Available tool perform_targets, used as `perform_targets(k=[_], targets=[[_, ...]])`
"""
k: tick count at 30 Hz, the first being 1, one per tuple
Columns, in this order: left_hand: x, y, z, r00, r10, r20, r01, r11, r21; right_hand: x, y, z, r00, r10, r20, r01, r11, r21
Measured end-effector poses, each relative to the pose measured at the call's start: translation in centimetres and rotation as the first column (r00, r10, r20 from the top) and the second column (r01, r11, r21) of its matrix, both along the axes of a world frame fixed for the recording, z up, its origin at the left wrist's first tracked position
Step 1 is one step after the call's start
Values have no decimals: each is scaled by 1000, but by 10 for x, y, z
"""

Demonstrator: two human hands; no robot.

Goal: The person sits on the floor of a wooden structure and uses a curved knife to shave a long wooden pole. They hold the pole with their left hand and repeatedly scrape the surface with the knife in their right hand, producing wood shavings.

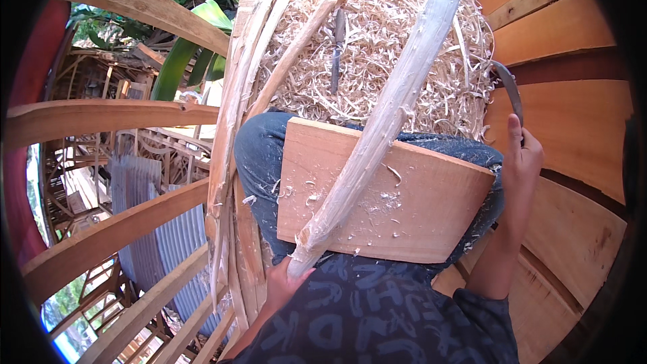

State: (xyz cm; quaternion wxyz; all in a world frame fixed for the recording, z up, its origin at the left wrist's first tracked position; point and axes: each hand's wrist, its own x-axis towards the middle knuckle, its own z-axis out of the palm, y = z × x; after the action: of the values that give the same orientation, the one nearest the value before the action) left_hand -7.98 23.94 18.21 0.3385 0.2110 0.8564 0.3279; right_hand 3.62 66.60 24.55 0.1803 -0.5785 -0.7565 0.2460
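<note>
A long, pale, peeled wooden pole [384, 118] slants across my lap, its near end low against my body. My left hand [286, 282] is closed round that near end. The pole rests on a flat wooden board [431, 195] lying over my thighs, with bits of shaving scattered on it. Out to the right, my right hand [524, 152] is wrapped round the handle of a curved-blade knife [510, 87]. Its blade points up and away, apart from the pole. The handle is mostly hidden by the fingers.
A deep heap of curled wood shavings [377, 40] lies beyond my knees. On it sits a narrow dark tool [336, 54]. Long rough wood strips [232, 135] stand along my left, beside a slatted rail [114, 118]. Wooden panels [566, 128] close the right side.
</note>
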Motion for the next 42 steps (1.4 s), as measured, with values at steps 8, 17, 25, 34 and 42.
perform_targets(k=[8, 17, 25, 34, 42], targets=[[3, 2, 4, 999, 53, 10, -53, 998, -20, -41, -96, -5, 802, 587, 111, -590, 808, -3], [0, 0, -5, 1000, 3, -17, -2, 1000, 30, -34, -14, -4, 994, 44, 99, -46, 999, 13], [5, -7, -13, 999, 30, -27, -29, 999, 41, -27, -84, 3, 848, 516, 125, -526, 847, 73], [4, -4, -12, 991, -6, -137, 13, 998, 54, -37, -69, -11, 900, 395, 183, -422, 897, 136], [2, -20, -25, 999, 13, -38, -13, 1000, -9, 1, -18, 16, 1000, 25, -19, -25, 999, -25]])
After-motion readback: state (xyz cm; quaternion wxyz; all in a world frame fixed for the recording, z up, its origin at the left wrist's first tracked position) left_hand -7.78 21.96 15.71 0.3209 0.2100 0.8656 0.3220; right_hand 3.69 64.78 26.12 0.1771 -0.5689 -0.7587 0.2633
